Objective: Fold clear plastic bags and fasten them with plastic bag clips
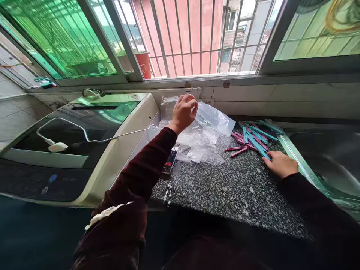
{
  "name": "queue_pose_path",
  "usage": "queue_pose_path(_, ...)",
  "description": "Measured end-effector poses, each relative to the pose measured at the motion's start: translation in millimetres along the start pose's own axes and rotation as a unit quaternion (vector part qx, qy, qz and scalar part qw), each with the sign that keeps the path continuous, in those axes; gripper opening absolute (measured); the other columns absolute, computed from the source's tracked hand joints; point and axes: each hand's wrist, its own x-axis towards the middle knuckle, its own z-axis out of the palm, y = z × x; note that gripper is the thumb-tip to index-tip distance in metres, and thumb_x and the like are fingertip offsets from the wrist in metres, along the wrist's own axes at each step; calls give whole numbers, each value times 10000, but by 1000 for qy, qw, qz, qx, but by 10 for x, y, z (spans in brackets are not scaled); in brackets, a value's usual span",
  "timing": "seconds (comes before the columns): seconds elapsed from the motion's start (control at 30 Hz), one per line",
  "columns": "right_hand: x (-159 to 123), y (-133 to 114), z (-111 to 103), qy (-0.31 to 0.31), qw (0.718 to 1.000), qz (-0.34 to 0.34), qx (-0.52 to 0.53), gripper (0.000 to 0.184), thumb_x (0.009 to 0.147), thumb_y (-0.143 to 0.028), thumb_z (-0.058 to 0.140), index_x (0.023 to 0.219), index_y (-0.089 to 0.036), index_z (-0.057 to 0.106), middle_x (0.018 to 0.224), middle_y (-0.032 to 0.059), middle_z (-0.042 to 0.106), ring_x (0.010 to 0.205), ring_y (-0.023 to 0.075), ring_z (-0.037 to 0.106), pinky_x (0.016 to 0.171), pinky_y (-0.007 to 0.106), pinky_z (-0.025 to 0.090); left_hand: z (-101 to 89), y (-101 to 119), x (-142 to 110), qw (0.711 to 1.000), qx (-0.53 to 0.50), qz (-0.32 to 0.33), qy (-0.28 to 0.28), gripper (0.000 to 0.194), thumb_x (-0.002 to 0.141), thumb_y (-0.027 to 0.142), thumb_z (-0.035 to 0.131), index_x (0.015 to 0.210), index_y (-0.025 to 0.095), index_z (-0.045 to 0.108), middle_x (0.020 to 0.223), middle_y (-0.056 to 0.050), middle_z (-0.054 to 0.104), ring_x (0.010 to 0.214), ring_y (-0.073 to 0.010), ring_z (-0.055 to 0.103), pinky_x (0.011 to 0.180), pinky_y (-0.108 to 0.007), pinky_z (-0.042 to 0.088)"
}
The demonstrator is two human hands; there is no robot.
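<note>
Sticks (245,134) lie between the bags (215,119) and what seems a sink (332,150).

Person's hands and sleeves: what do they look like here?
Left hand and right hand are bare, without gloves. The left sleeve is dark maroon and velvety, with pale, bumpy trim near the elbow; the right sleeve looks nearly black.

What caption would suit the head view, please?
Right hand touching blue sticks, left hand over clear plastic, speckled counter below.
</note>
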Motion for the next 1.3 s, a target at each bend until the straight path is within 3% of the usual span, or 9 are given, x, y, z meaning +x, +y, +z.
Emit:
queue_pose_path(0.17, -42, -557, -625, 162, 933, -127, 295, 298, 766, -406, 496, 889, -173, 634, 885, 107, 667, 729, 221, 605, 663, 338, 459, -394, 325, -82, 999, 3, 26, 32, 101, 809, 148, 486, 753, 154, 570, 898, -56, 579, 887, -181, 504, 838, -370, 422)
queue_pose_path(0.37, -151, -1081, -996, -14, 866, -265, 424, 344, 675, -495, 573, 731, -157, 605, 683, 41, 620, 597, 146, 535, 553, 280, 439, -658, 622, -275, 996, 24, 51, 71, 103, 806, 166, 484, 750, 169, 571, 856, -55, 602, 836, -180, 502, 757, -330, 423)
queue_pose_path(0.47, -250, -1095, -940, -1, 883, -275, 381, 276, 713, -434, 540, 647, -167, 550, 575, 9, 551, 529, 123, 490, 499, 255, 407, -730, 633, -418, 996, 45, 59, 59, 130, 810, 189, 474, 720, 168, 565, 779, -56, 613, 790, -183, 504, 731, -326, 415)
queue_pose_path(0.6, -326, -973, -837, 231, 915, -260, 204, 170, 788, -277, 445, 667, -179, 514, 564, 23, 531, 492, 126, 457, 475, 257, 355, -781, 750, -728, 996, 65, 65, 5, 170, 809, 217, 466, 667, 163, 544, 654, -52, 592, 739, -193, 504, 699, -339, 400)
queue_pose_path(0.7, -308, -820, -829, 349, 885, -289, 106, 182, 821, -218, 392, 686, -185, 509, 598, 46, 550, 512, 143, 486, 473, 260, 357, -824, 978, -1041, 993, 21, 105, -58, 206, 821, 217, 442, 643, 161, 531, 630, -47, 583, 692, -177, 505, 663, -320, 395)
queue_pose_path(0.83, -309, -603, -924, 339, 826, -448, 50, 172, 826, -177, 385, 732, -206, 526, 707, 49, 602, 571, 147, 534, 504, 256, 416, -901, 1104, -1185, 966, -137, 155, -154, 278, 806, 407, 514, 663, 168, 533, 618, -13, 574, 615, -134, 505, 567, -251, 393)
queue_pose_path(1.0, -454, -584, -1052, 314, 763, -565, 20, 205, 862, -159, 370, 775, -232, 541, 716, 10, 604, 606, 138, 561, 550, 250, 459, -838, 777, -600, 993, -113, -23, 21, 215, 763, 344, 582, 848, 148, 559, 840, -62, 588, 822, -180, 511, 739, -311, 406)
queue_pose_path(1.17, -533, -654, -1059, 349, 711, -610, -31, 214, 869, -102, 373, 798, -217, 538, 701, 4, 596, 594, 129, 563, 556, 238, 479, -593, 639, -256, 956, -232, -86, -158, 335, 823, 344, 471, 542, 175, 403, 508, 53, 346, 502, -90, 334, 510, -232, 282)
queue_pose_path(1.3, -499, -518, -966, 351, 718, -601, -23, 200, 859, -84, 393, 833, -214, 544, 756, 13, 622, 649, 139, 598, 602, 256, 516, -457, 610, -460, 953, -242, -105, -150, 377, 788, 260, 496, 492, 186, 276, 482, 67, 249, 486, -78, 244, 492, -236, 217)
